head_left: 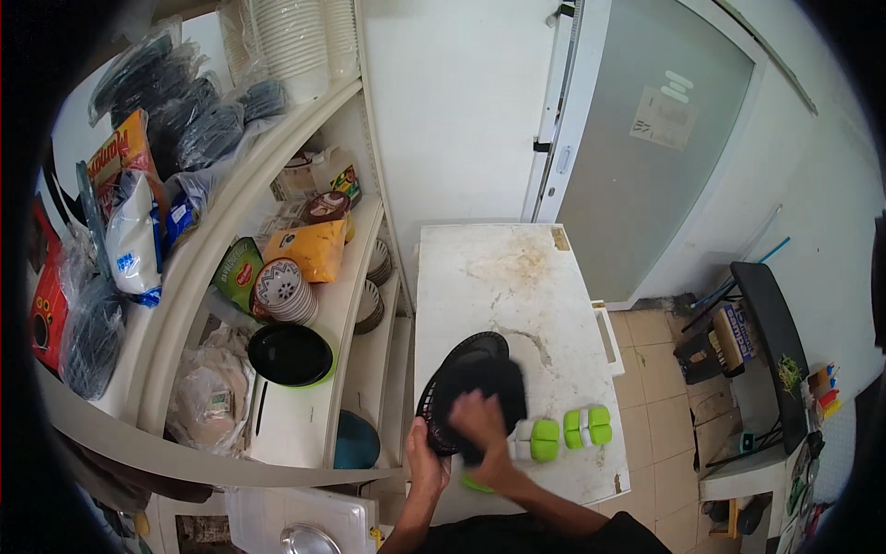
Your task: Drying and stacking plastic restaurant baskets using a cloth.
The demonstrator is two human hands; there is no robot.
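The black basket (471, 388) sits on the white desk (503, 277), its near rim clasped in the left grip (426, 454), while the right grip (480, 420) lies on top, how far closed I cannot tell. Just right of the grips stand two green-and-white boxes (563, 434); a green scrap (475, 483) lies beneath the right wrist. The basket is round, dark and slotted.

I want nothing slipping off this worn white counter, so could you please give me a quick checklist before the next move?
1. Left hand grips rim of the black oval slotted plastic basket: ok.
2. Right hand presses the black liner sheet into it: ok.
3. Basket fully on the white counter: ok.
4. Two green-and-white lidded small containers clear of the hands: ok.
5. Liner lying flat: cannot tell, blurred.
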